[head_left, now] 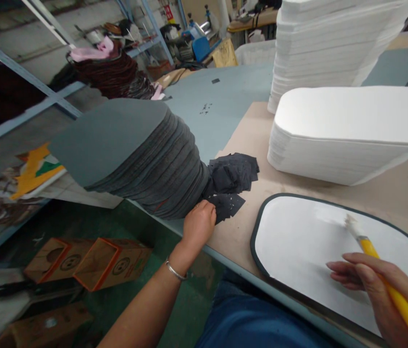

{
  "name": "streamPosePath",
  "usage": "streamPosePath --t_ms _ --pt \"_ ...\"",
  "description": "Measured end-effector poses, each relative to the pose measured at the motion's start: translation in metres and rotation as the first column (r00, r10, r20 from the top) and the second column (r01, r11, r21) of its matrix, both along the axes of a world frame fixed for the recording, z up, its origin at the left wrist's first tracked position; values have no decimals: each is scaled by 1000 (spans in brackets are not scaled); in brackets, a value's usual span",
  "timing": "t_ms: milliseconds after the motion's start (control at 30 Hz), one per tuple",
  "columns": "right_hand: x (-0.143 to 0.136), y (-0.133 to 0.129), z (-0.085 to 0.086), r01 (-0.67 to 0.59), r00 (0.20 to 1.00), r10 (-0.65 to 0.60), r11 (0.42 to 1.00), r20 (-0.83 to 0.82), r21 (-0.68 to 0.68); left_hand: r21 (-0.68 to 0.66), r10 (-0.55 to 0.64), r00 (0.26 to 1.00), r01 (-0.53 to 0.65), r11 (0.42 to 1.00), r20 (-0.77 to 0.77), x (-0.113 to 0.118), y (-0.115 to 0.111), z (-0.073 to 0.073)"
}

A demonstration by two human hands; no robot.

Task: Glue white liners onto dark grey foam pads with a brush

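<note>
My right hand (377, 285) grips the yellow handle of a paintbrush (370, 246). Its pale bristles touch a white panel (298, 241) with a dark border, where a wet-looking streak shows. My left hand (199, 221), a bracelet at its wrist, is closed at the edge of some small dark fabric pieces (227, 205), its fingertips partly hidden. A heap of similar dark scraps (234, 173) lies just beyond. Close to that hand leans a tall stack of dark grey rounded sheets (153, 159).
Two stacks of white padded sheets stand at the right, a nearer one (352, 154) and a taller one (327, 43) behind. Cardboard boxes (117, 263) sit on the green floor below the table edge. A blue metal rack (59, 96) rises at the left.
</note>
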State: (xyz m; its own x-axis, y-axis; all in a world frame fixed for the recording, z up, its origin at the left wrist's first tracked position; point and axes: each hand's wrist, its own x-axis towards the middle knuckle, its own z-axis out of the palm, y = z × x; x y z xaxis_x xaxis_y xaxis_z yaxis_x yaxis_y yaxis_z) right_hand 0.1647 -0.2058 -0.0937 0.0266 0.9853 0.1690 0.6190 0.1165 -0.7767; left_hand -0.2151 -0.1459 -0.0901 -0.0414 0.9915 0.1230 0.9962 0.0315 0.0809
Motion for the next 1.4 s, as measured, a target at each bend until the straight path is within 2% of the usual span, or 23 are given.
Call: streamPosePath --t_ms 100,167,267,333,433,500,533,600,633,667,733,767,800,833,867,1000,1067,1133,1267,1400 --pt "-9 2 10 -65 993 61 997 97 43 61 -15 1000 14 998 25 10 -8 14" --pt "-22 6 21 -69 984 40 984 171 163 176 -126 989 112 978 72 27 -14 26" --pt "-46 13 35 -76 987 31 957 158 281 354 -418 902 359 864 105 65 -19 44" --pt "-61 18 41 -78 994 54 955 94 285 402 -574 813 497 769 93 94 -20 51" --pt "-70 20 47 -26 1000 29 971 -9 239 426 -729 677 633 647 101 129 -20 54" --pt "-67 17 50 46 998 -31 967 -63 250 444 -760 625 637 630 181 144 -20 52" --pt "-64 15 51 85 994 -62 960 -92 268 447 -743 611 603 660 272 150 -20 50" --pt "-56 11 53 142 983 -98 942 -155 303 368 -602 559 481 796 571 158 -18 44" --pt "-51 9 53 161 977 -108 938 -181 306 262 -466 493 427 866 735 161 -16 40" --pt "-47 8 52 173 973 -114 938 -202 300 126 -299 404 403 907 864 165 -14 37" --pt "-38 9 47 183 970 -128 945 -207 272 -104 1 236 427 898 972 172 -8 31" --pt "-34 12 43 178 973 -131 950 -190 258 -155 78 189 438 886 979 175 -4 28" --pt "-30 15 38 168 978 -129 954 -165 249 -164 96 174 435 885 980 178 0 26" --pt "-26 20 34 158 983 -128 958 -133 239 -145 67 194 423 895 979 181 5 24" --pt "-23 26 29 148 987 -129 963 -98 223 -107 5 244 407 907 970 183 11 23" --pt "-13 56 18 165 984 -173 976 47 143 37 -277 536 415 909 797 191 38 22" --pt "-11 71 15 162 973 -181 978 146 134 55 -350 653 427 902 671 195 50 21" --pt "-9 84 12 148 952 -177 980 249 130 56 -387 739 430 901 552 200 60 20" --pt "-10 98 5 128 895 -149 989 421 78 58 -419 830 430 901 368 210 68 16" --pt "-10 97 3 147 799 -164 986 579 77 10 -418 868 431 902 267 213 66 15"
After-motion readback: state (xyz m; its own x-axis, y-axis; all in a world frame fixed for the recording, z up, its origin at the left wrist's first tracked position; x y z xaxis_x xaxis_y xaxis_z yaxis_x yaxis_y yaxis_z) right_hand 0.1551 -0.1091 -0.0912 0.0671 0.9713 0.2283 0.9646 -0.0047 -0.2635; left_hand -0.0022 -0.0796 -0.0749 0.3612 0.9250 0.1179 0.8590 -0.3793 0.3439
